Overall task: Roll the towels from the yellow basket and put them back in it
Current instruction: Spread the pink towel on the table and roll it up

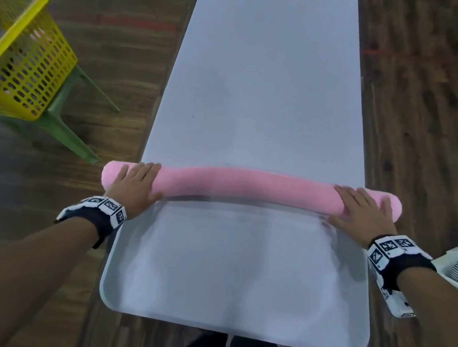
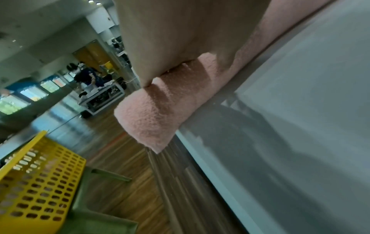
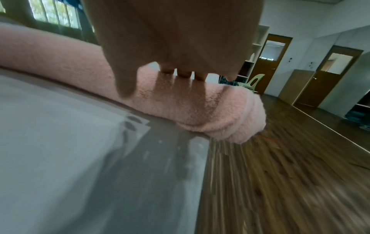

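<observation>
Grey, glossy tabletop [image 1: 238, 279] lies bare nearest the person, and across it, just beyond both wrists, stretches the pink towel [image 1: 249, 187], already wound into one long roll whose two ends overhang the tabletop's side edges. The left hand [image 1: 134, 185] lies palm-down on the roll near its left end, fingers [image 1: 147, 171] straight and slightly spread over the top; the right hand [image 1: 364, 211] mirrors it near the right end, its fingers [image 3: 185, 74] flat on the terry and gripping nothing. No loose flap shows ahead of the roll, so the rolling looks finished or nearly so.

To finish well, I would keep both palms pressing evenly so neither end runs ahead; the middle bows a little, which suggests slack there. Snug it with one short push, then curl the fingers round from both sides before lifting, since the unsupported ends may sag or unwind.

Farther off to the left, well apart from the tabletop, the yellow basket [image 1: 15, 55] sits on a green stool [image 1: 62, 120] with other cloth inside, waiting for the roll.
</observation>
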`<state>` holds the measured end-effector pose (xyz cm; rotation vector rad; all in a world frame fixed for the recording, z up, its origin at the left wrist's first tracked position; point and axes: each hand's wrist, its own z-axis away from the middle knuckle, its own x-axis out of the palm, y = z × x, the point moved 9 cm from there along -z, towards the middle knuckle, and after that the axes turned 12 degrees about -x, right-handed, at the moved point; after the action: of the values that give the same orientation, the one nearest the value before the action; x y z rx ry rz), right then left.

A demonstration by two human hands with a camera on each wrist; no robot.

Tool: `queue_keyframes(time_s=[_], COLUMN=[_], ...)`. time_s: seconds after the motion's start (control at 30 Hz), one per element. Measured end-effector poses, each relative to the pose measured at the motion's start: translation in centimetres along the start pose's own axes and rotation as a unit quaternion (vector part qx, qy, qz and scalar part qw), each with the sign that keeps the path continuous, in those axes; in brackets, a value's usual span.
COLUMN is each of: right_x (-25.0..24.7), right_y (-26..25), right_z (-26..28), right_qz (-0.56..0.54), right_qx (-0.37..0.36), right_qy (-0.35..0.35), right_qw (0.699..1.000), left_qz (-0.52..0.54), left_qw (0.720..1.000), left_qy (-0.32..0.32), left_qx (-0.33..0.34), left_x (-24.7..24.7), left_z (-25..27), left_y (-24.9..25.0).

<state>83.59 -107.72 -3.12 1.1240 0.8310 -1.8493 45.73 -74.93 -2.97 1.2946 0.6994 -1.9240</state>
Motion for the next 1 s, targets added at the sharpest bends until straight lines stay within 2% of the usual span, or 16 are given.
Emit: queue_keyframes(time_s=[0.1, 0.2, 0.3, 0.37, 0.47, 0.57, 0.67, 0.83, 0.93, 1.0], right_x=[0.1, 0.1, 1.7, 3.5, 6.4, 8.7, 9.3, 8.2, 8.6, 9.5], right_y=[-0.2, -2.3, -5.8, -7.9, -11.5, -15.2, -16.8, -16.9, -16.6, -16.4], right_z=[0.2, 1.1, 3.4, 4.7, 5.6, 6.3, 6.9, 7.6, 8.8, 9.3], right_qz=[0.007, -0.032, -0.053, -0.099, -0.173, -0.224, -0.256, -0.226, -0.212, -0.223], right_qx=[-0.002, 0.021, 0.046, 0.074, 0.097, 0.093, 0.088, 0.055, 0.068, 0.085], right_qy=[0.023, 0.010, -0.034, -0.039, -0.027, -0.026, -0.027, -0.060, -0.078, -0.080], right_qw=[1.000, 0.999, 0.997, 0.992, 0.980, 0.970, 0.962, 0.971, 0.972, 0.968], left_qz=[-0.015, 0.007, 0.049, 0.072, 0.160, 0.274, 0.340, 0.427, 0.445, 0.432], left_qw=[1.000, 0.998, 0.989, 0.983, 0.960, 0.919, 0.886, 0.832, 0.819, 0.827], left_qy=[0.001, -0.009, -0.065, -0.111, -0.182, -0.225, -0.220, -0.210, -0.196, -0.196], left_qx=[0.002, -0.058, -0.120, -0.129, -0.139, -0.172, -0.227, -0.286, -0.306, -0.301], left_x=[-0.1, -0.1, 0.9, 2.1, 4.6, 6.5, 7.1, 8.1, 8.4, 8.4], left_z=[0.1, 2.2, 5.6, 8.0, 11.4, 14.5, 16.5, 17.9, 18.4, 18.6], left_y=[0.6, 2.7, 6.1, 9.2, 13.7, 17.1, 18.0, 17.2, 16.9, 17.0])
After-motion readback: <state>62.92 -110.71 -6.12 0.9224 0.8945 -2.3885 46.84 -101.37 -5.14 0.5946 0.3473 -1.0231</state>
